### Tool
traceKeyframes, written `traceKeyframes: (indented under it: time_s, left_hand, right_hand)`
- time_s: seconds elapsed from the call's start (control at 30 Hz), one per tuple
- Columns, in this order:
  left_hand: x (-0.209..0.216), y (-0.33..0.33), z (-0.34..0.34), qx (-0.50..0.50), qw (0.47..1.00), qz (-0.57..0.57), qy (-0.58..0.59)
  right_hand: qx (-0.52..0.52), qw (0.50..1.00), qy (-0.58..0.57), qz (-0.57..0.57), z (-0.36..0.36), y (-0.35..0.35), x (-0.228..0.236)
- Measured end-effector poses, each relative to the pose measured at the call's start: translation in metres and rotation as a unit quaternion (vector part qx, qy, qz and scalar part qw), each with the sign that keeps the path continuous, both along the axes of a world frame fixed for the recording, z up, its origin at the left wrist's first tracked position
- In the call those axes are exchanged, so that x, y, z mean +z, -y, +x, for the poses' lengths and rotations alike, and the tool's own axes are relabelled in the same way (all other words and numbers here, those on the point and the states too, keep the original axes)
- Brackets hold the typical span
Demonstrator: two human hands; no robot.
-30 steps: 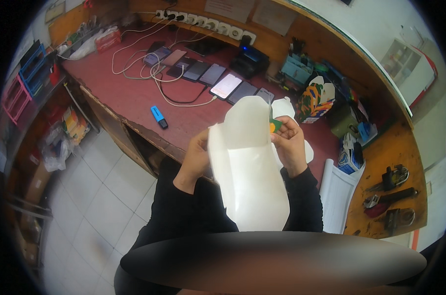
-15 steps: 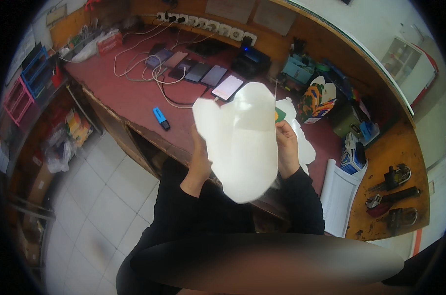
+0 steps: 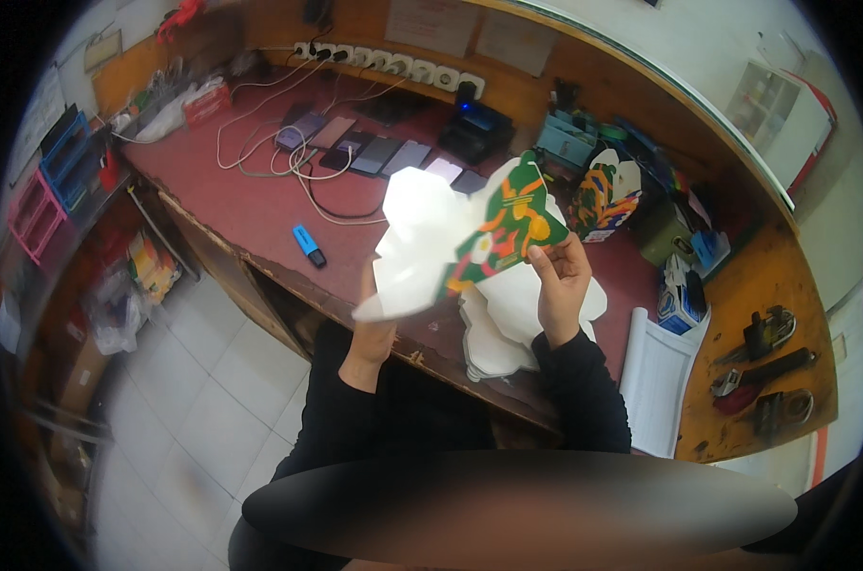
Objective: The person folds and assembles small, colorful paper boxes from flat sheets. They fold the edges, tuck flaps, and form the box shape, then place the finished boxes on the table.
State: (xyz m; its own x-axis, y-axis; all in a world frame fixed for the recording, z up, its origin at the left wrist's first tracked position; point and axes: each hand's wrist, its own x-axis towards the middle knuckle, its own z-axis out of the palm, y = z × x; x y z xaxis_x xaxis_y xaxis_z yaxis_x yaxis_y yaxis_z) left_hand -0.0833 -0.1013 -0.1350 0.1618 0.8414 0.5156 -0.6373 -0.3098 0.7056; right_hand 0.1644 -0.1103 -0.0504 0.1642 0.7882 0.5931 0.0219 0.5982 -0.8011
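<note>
A white card blank (image 3: 417,238) is held raised over the near edge of a red-topped desk (image 3: 260,214). Its left side is met by the left hand (image 3: 370,344), whose fingers are mostly hidden behind the card, so their grip cannot be told. Well apart, the right hand (image 3: 563,276) is clamped, thumb against fingers, on the blank's green-and-orange printed flap. Below the blank, a stack of white cut sheets (image 3: 509,328) is seen, partly covered. Farther off, a blue highlighter (image 3: 309,245) is laid to the left, a patterned box (image 3: 605,195) stood to the right. Beyond, phones (image 3: 377,155) are lined up before a row of sockets (image 3: 398,66).
</note>
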Motion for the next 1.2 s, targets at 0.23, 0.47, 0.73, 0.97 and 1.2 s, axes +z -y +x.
traceKeyframes:
  time_s: [0.23, 0.47, 0.73, 0.97, 1.2]
  left_hand:
    - [0.003, -0.008, -0.008, 0.234, 0.969, -0.051, -0.054]
    - [0.010, -0.009, -0.030, 0.121, 0.975, 0.128, -0.136]
    - [0.054, -0.001, -0.037, 0.273, 0.870, 0.203, -0.358]
    - [0.062, 0.008, -0.026, 0.370, 0.806, 0.300, -0.351]
    - [0.077, 0.020, -0.026, 0.317, 0.813, 0.314, -0.375]
  right_hand:
    - [-0.090, 0.990, 0.088, 0.058, 0.000, -0.001, -0.005]
    - [-0.040, 0.996, 0.076, -0.002, 0.008, -0.002, 0.005]
    - [-0.054, 0.986, 0.157, -0.001, 0.008, 0.005, 0.017]
    - [-0.117, 0.970, 0.208, 0.047, -0.007, 0.018, 0.021]
    - [-0.134, 0.956, 0.259, 0.038, -0.007, 0.019, 0.024]
